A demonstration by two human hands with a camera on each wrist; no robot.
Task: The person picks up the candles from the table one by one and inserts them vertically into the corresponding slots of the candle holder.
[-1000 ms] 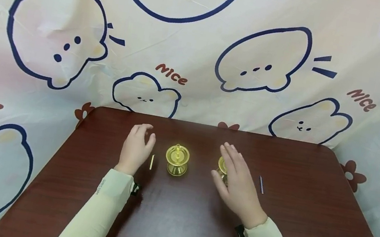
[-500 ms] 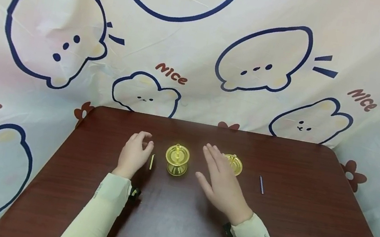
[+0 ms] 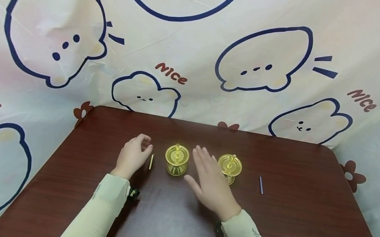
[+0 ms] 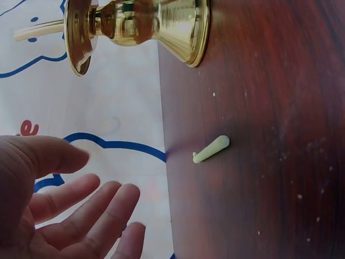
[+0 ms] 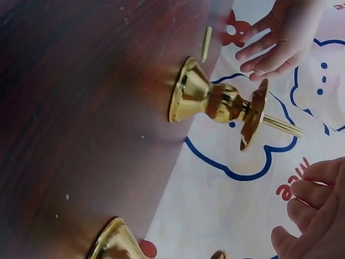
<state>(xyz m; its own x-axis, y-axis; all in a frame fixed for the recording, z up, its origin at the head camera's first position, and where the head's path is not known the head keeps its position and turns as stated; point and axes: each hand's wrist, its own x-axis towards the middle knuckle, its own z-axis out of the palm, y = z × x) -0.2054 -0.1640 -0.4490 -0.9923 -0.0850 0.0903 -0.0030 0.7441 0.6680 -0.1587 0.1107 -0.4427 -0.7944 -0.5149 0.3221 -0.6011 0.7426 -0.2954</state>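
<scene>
Brass and colour on a dark wooden table [image 3: 157, 229]

The left hand [image 3: 131, 157] hovers leftmost, fingers loosely bent and apart from the thumb, holding nothing. Just right of it, a short yellow stick [image 3: 151, 162] lies on the table. Next, a gold stand [image 3: 176, 160] is upright. The right hand [image 3: 212, 183], fingers straight and thumb spread wide, hangs empty, partly hiding a second stand [image 3: 232, 166] in the head view. Farthest right lies a purple stick [image 3: 261, 185].
</scene>
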